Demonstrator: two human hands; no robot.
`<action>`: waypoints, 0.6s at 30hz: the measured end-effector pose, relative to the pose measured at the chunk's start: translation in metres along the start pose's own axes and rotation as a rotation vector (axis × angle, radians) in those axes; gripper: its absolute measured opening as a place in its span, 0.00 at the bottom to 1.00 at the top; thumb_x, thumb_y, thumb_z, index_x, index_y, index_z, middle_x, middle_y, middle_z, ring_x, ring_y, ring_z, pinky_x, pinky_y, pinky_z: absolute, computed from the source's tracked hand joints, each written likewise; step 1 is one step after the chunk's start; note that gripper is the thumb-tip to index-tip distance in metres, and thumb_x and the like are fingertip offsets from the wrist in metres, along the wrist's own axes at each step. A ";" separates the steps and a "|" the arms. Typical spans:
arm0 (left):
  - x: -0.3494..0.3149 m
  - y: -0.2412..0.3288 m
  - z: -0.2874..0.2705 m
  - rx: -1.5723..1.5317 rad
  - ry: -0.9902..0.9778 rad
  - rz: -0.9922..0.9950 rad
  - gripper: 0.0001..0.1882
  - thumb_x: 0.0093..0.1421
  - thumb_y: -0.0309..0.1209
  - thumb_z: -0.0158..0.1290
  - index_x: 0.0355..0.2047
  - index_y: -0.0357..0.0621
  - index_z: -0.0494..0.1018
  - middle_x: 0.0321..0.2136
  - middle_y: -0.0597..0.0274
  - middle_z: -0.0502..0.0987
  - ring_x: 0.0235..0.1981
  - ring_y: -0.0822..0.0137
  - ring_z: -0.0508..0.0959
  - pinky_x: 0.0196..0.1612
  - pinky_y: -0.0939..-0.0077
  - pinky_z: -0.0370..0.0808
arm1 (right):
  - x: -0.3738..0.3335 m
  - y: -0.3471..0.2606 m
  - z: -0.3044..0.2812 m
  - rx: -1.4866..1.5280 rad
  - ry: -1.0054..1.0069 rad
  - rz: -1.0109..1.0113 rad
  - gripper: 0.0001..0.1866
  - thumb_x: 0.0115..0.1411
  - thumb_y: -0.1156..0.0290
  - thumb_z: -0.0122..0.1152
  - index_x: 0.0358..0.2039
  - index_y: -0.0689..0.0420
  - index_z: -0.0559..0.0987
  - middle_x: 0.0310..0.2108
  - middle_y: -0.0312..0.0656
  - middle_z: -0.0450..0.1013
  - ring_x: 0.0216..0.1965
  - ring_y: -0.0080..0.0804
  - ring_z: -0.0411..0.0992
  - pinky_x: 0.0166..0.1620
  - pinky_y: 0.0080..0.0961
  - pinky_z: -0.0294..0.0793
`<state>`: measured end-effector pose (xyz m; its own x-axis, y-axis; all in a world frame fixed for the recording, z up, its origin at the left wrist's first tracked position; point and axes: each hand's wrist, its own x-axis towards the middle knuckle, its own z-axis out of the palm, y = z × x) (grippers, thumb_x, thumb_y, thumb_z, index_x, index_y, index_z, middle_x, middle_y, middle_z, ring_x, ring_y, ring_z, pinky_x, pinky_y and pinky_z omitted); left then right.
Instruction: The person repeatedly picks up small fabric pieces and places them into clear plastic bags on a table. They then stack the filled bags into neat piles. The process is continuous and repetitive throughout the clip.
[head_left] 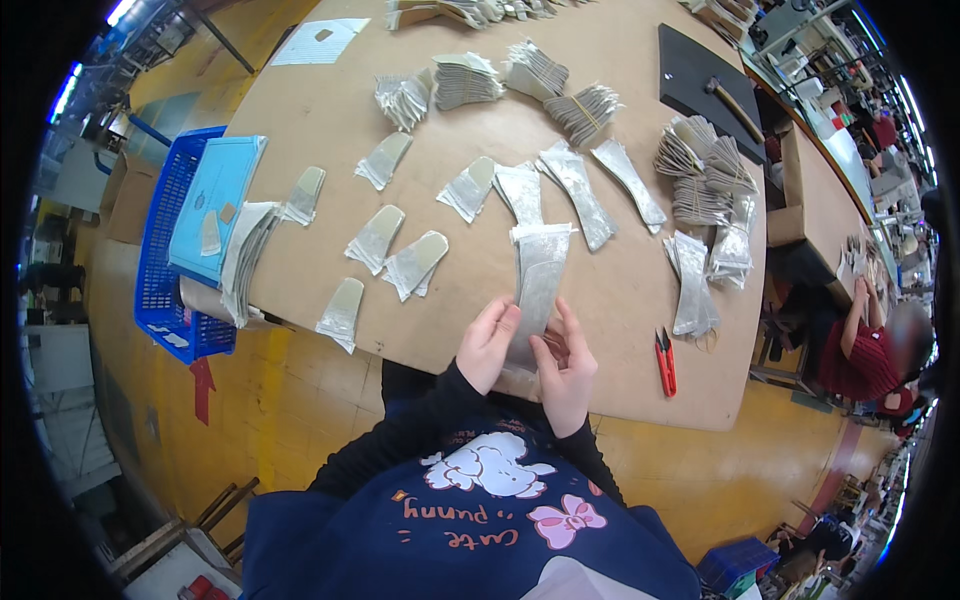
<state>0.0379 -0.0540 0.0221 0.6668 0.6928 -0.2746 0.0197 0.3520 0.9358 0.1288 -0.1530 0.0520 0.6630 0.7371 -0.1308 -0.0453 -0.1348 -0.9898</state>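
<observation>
Near the table's front edge I hold a small stack of silvery-grey cut pieces [542, 268], narrow in the middle and flared at the far end. My left hand [487, 345] grips its left side, fingers closed. On the right side my right hand [566, 370] pinches it between thumb and fingers. Just beyond lie similar flared pieces [578, 197], one of them partly behind the held stack. To the left are several small piles of shorter pieces with rounded beige ends [414, 264]. Red-handled thread snips [667, 366] rest to the right of my right hand.
Bundled stacks [467, 82] stand farther back on the brown-covered table [620, 385], with more bundles [700, 170] at the right. A hammer [735, 108] lies on a black board [690, 75]. A blue basket [160, 270] stands left; a co-worker [862, 350] sits right.
</observation>
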 end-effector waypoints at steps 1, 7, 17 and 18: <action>-0.003 -0.001 0.005 -0.065 0.007 0.069 0.13 0.71 0.32 0.48 0.48 0.33 0.70 0.38 0.60 0.75 0.39 0.73 0.75 0.44 0.78 0.73 | -0.001 -0.001 0.003 -0.116 -0.003 -0.057 0.32 0.59 0.86 0.59 0.65 0.63 0.66 0.50 0.47 0.73 0.49 0.32 0.75 0.52 0.24 0.74; 0.002 0.004 -0.002 0.128 0.160 0.169 0.12 0.71 0.32 0.48 0.46 0.33 0.72 0.36 0.58 0.76 0.38 0.69 0.76 0.43 0.75 0.73 | -0.011 -0.013 0.017 -0.546 -0.146 -0.349 0.27 0.55 0.83 0.63 0.57 0.62 0.75 0.52 0.50 0.69 0.51 0.46 0.72 0.53 0.34 0.74; -0.006 0.095 -0.275 0.643 0.905 0.507 0.22 0.69 0.35 0.52 0.55 0.30 0.73 0.50 0.52 0.79 0.51 0.66 0.77 0.57 0.74 0.70 | 0.010 0.000 0.002 -0.503 -0.270 -0.336 0.16 0.58 0.82 0.61 0.48 0.61 0.79 0.56 0.47 0.66 0.49 0.41 0.72 0.50 0.32 0.73; -0.008 0.100 -0.318 0.705 0.951 0.457 0.20 0.68 0.35 0.52 0.55 0.35 0.74 0.45 0.52 0.81 0.44 0.67 0.79 0.50 0.75 0.73 | 0.012 0.002 -0.001 -0.523 -0.251 -0.346 0.16 0.58 0.82 0.61 0.48 0.61 0.79 0.56 0.47 0.66 0.49 0.41 0.73 0.50 0.32 0.73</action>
<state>-0.2018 0.1758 0.0478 -0.0729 0.9421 0.3273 0.5157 -0.2453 0.8209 0.1374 -0.1446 0.0485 0.3777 0.9185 0.1173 0.5478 -0.1196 -0.8280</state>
